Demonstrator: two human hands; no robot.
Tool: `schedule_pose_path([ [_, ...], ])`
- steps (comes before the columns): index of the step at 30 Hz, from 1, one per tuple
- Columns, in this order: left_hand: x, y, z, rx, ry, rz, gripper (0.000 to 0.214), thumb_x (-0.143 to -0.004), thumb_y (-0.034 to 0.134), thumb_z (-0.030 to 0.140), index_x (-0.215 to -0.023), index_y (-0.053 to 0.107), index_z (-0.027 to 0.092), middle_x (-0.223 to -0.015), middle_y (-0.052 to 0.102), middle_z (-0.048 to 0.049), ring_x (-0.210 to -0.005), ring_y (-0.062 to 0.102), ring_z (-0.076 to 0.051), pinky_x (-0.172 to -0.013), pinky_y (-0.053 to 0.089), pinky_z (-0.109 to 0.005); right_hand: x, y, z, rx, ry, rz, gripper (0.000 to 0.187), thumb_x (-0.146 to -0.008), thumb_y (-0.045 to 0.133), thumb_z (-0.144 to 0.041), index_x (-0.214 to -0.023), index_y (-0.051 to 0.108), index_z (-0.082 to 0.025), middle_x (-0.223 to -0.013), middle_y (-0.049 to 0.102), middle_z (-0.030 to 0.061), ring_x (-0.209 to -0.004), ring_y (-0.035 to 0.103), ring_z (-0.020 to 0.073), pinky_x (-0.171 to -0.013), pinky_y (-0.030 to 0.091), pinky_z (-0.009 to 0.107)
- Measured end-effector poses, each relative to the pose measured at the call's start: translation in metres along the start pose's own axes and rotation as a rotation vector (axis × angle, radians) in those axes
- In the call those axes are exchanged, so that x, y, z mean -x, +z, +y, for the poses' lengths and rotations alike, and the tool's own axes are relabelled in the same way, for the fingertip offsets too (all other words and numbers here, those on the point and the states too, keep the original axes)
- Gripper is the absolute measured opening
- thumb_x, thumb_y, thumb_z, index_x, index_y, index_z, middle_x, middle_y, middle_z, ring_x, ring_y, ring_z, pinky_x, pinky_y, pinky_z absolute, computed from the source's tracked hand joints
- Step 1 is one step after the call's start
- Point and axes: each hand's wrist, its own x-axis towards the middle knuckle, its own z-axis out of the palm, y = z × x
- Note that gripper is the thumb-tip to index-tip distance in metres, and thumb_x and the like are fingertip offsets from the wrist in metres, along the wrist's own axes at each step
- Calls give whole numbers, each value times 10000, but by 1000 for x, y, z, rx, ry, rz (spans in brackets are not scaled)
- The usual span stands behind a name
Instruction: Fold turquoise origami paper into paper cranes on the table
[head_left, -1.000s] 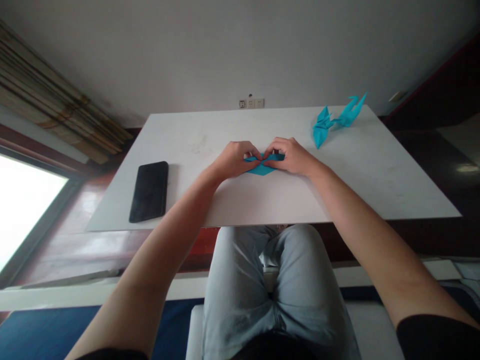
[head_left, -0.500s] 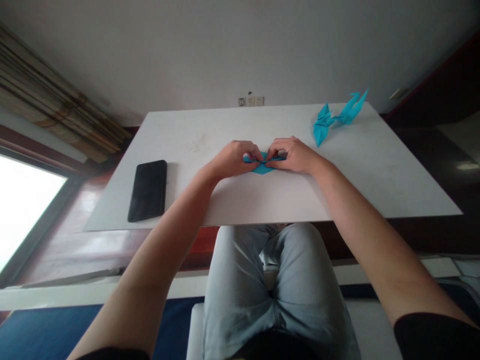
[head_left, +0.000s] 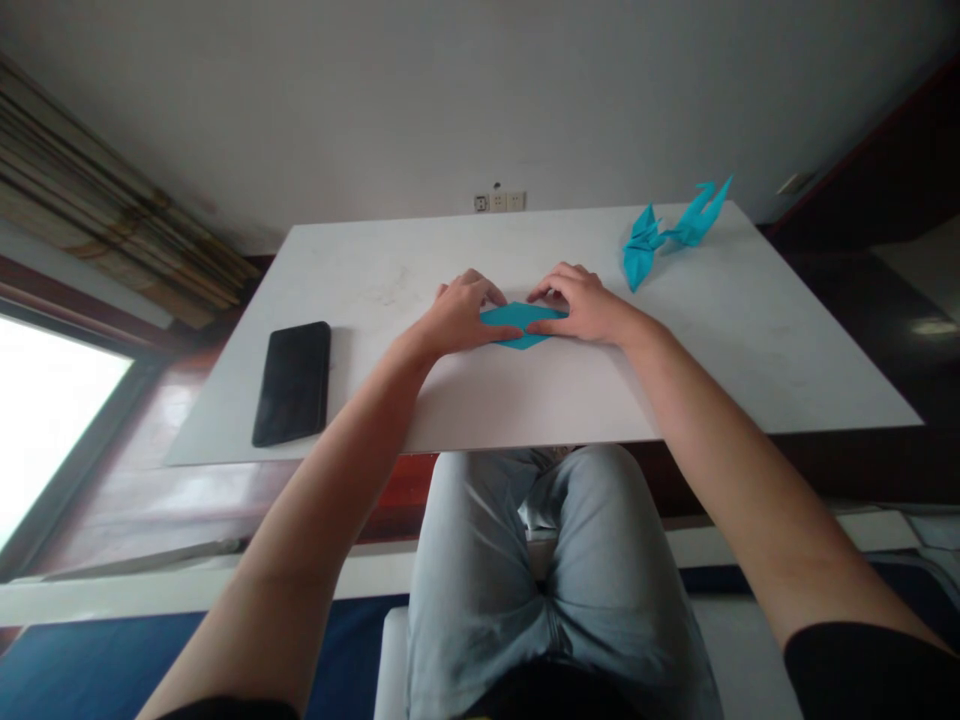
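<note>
A small folded piece of blue paper lies flat on the white table, near its middle. My left hand rests on the paper's left end, thumb laid along its near edge. My right hand presses on the right end with its fingers stretched out over the sheet. Both hands hold the paper down against the table; parts of it are hidden under the fingers.
A black phone lies face up near the table's left edge. Two finished blue paper cranes stand at the far right corner. A wall socket sits behind the table. My knees are under the near edge.
The hands were pinching a raised fold of the blue paper at its middle. Now the fingers have spread apart and the paper lies flattened, showing more of its surface.
</note>
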Motion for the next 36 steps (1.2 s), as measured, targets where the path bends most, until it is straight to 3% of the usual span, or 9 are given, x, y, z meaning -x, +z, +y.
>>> schedule_pose_path([
  [6,0,1,-1,26,12,7,549,-731,1056,663,-914,797,214,-1127,725,-118,-1192,696,-354,-1274,475,-576,0,-2,-3,12,35,-41,481,-859,980,-675,-1032,819,-256,-1203,730,121,-1087,726,365,-1178,474,641],
  [12,3,-8,8,7,22,-49,511,-776,1027,652,-870,799,204,-1075,756,-88,-1120,717,-314,-1301,418,-591,1,-6,-11,-155,67,-112,583,-783,982,-760,-945,753,-250,-931,772,49,-857,664,261,-889,514,451],
  [16,1,-10,6,8,36,-63,428,-757,1028,583,-892,821,232,-968,792,-43,-1020,729,-287,-1195,489,-521,3,-9,-15,-279,81,-122,624,-736,1008,-757,-1044,783,-264,-941,801,51,-857,676,265,-786,514,410],
  [19,0,-12,5,23,20,-96,357,-774,1002,534,-891,828,245,-874,796,-24,-921,736,-271,-988,549,-411,3,-10,-18,-271,74,-122,575,-774,992,-717,-1079,825,-258,-945,810,54,-878,692,269,-803,521,411],
  [23,1,-17,6,87,34,-119,315,-815,954,482,-958,823,234,-855,806,-28,-815,712,-225,-737,503,-326,2,-10,-20,-248,77,-114,528,-805,973,-685,-1078,867,-245,-937,825,56,-877,702,272,-811,518,410],
  [29,4,-20,10,160,35,-136,381,-803,947,408,-1115,844,214,-972,848,-56,-868,739,-219,-743,522,-315,1,-11,-17,-186,15,-67,440,-838,953,-647,-1029,898,-255,-1039,823,82,-924,695,292,-885,540,453],
  [33,3,-20,11,173,48,-156,263,-839,899,386,-1047,877,226,-879,830,-35,-842,736,-220,-749,522,-328,0,-11,-12,-156,-23,-49,365,-857,941,-605,-997,898,-270,-1148,771,99,-965,674,288,-922,561,465],
  [36,2,-20,11,122,47,-157,202,-861,870,398,-954,860,219,-782,770,-17,-780,695,-206,-717,494,-330,1,-11,-13,-144,-31,-65,329,-888,912,-572,-953,860,-253,-1075,776,90,-968,675,296,-904,528,448],
])
